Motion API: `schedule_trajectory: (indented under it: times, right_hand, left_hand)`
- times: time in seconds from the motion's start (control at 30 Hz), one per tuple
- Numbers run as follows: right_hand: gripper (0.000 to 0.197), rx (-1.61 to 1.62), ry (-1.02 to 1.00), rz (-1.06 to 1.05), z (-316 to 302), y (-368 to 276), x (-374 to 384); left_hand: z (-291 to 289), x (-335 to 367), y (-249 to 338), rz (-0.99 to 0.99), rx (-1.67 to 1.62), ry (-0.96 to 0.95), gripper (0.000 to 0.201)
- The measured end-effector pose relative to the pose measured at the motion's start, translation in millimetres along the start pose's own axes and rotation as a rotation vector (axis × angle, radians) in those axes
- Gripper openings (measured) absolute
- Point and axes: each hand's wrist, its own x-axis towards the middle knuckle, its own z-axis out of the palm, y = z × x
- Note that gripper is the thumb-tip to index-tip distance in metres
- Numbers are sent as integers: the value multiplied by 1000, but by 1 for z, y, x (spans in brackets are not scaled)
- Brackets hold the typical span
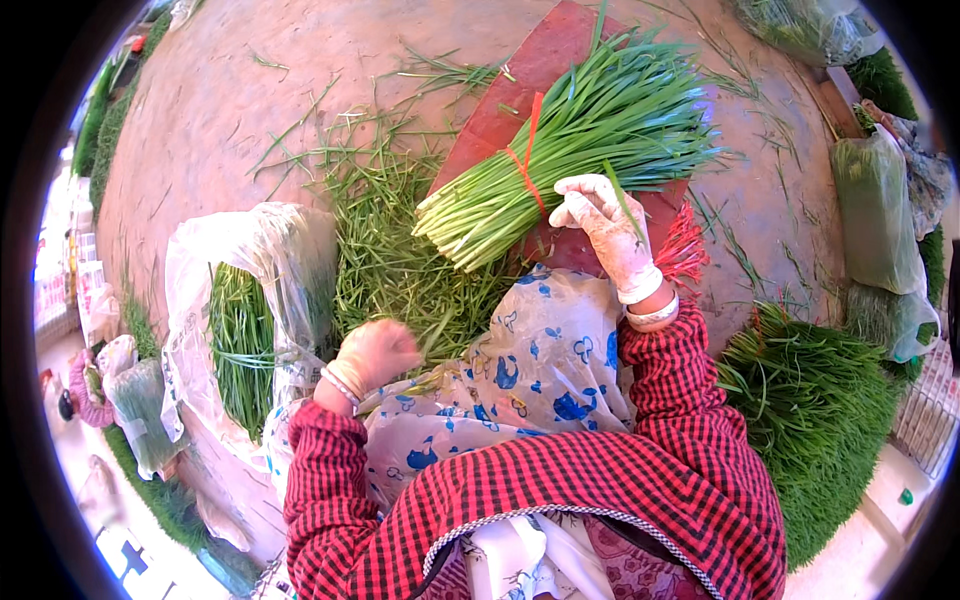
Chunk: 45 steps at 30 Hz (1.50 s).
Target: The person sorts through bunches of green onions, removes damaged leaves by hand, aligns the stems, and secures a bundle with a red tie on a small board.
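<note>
A large bundle of garlic chives [590, 125], cinched by an orange-red tie [524, 172], lies on a dark red board [490, 125], its pale stem ends toward the lower left. My right hand [605, 225], in a whitish soiled glove, is at the bundle's near edge, fingers curled in a pinch; what they hold, if anything, is hidden. A single green blade [622, 195] crosses its knuckles. Gloved too, my left hand [372, 357] is low on the left above loose trimmings, its fingers smeared by motion. Red tie strands [682, 245] hang beside my right wrist.
Scattered chive trimmings [390, 220] cover the ground before me. On the left stands an open plastic bag [190, 260] of chives. A big heap of chives [810, 430] sits right of my arm. Blue-patterned plastic [510, 370] covers my lap. Wrapped bundles [880, 200] line the right edge.
</note>
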Motion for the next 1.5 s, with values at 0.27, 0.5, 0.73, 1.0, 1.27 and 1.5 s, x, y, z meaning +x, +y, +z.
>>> schedule_trajectory:
  times: [0.27, 0.5, 0.73, 1.0, 1.27, 1.5]
  right_hand:
    - [38, -152, -111, 136, 36, -36, 34]
    - [34, -60, -43, 243, 3, -17, 2]
    - [31, 18, -41, 246, -20, -3, -38]
    - [23, -182, -92, -307, 65, -48, 26]
    - [23, 123, 184, -89, -9, -108, -37]
    - [112, -451, -2, -606, -5, -159, -24]
  left_hand:
    - [-51, -4, 13, 130, -114, 940, 38]
    - [-105, 76, 159, 308, 371, 853, 124]
    - [-76, 99, 179, 327, 115, 574, 126]
    - [-58, 110, 171, 392, -312, 554, 81]
    - [-126, 49, 197, 861, -1308, 523, 66]
    - [-159, 31, 154, 1013, -1285, 634, 43]
